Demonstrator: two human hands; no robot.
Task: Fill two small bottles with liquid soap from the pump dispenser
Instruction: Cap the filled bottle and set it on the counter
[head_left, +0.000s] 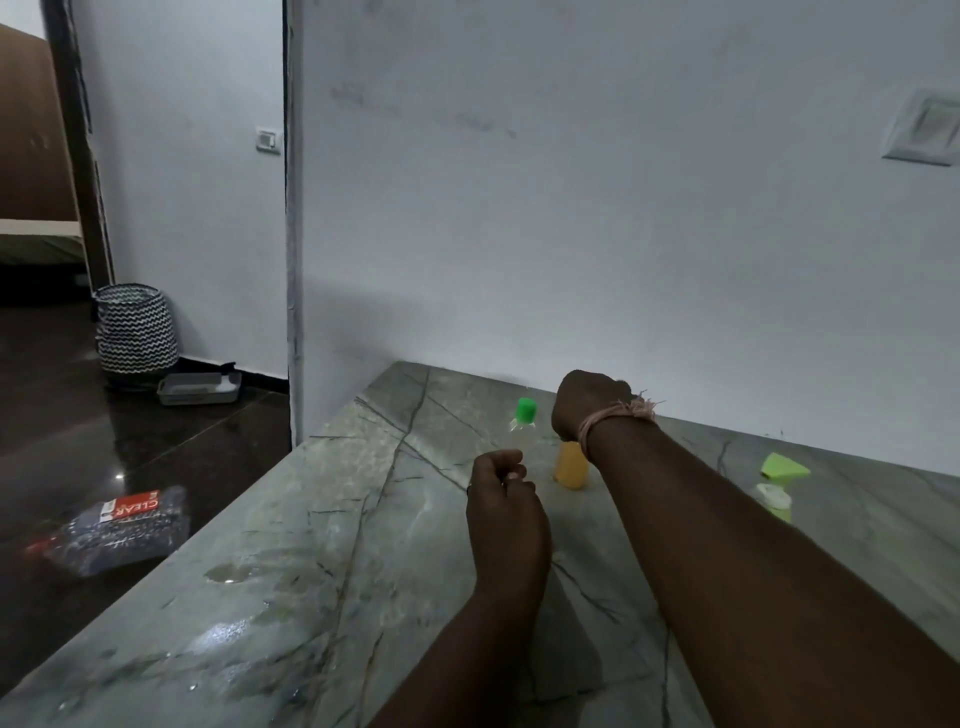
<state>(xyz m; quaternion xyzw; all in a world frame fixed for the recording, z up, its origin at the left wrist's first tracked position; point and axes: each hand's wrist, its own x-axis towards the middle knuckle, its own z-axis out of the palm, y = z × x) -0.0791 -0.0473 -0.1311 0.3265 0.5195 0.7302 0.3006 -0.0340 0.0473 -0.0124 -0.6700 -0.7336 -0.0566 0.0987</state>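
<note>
Toward the counter (291, 545) far edge, the right hand (589, 405) grips the dispenser (570, 470) top, the upright capped bottle (522, 431) just left, nearer the loosely curled, unladen left hand (506, 512).

— Obstacles on grey veined stone counter (322, 519)?
— Clear green-capped bottle (523, 428), orange soap bottle (570, 470) near back wall; green wedge (783, 465), white cap (773, 494) far right.
— Free room?
— Broad near-left counter, wet patches only.
</note>
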